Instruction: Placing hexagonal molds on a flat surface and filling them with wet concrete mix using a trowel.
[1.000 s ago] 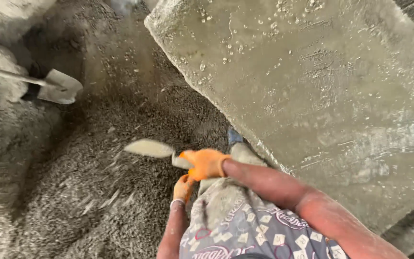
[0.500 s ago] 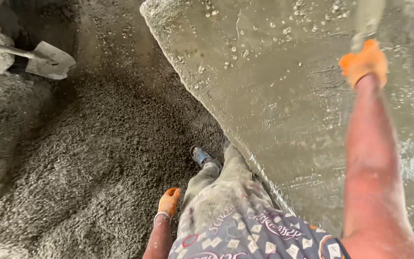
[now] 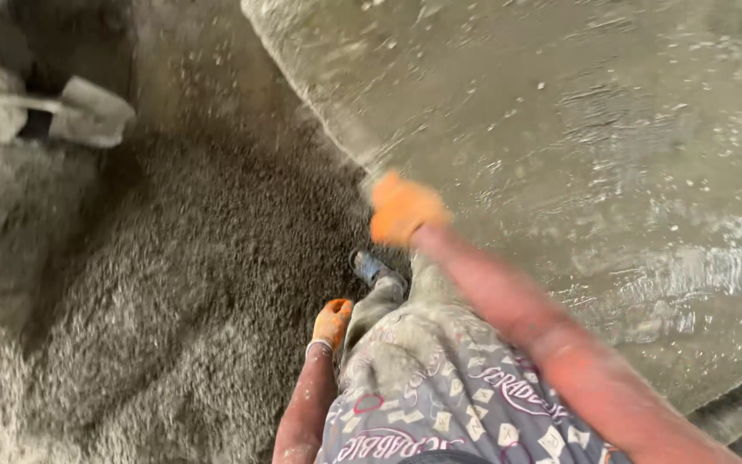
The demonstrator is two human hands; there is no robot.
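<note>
While the right hand in its orange glove (image 3: 401, 209) blurs at centre frame, fist seemingly closed though its grip is unclear, over the wet grey concrete slab (image 3: 611, 155), keep strokes low and even; the gloved left hand (image 3: 332, 322) rests curled, empty, at the knee.

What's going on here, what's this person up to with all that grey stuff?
A person in orange gloves stands at the edge of a wet, smoothed cement slab. The right hand is out over the slab's edge, too blurred to tell what it holds. The left hand hangs by the leg. A heap of dark gritty mix lies alongside, with a shovel resting at its far side.
</note>
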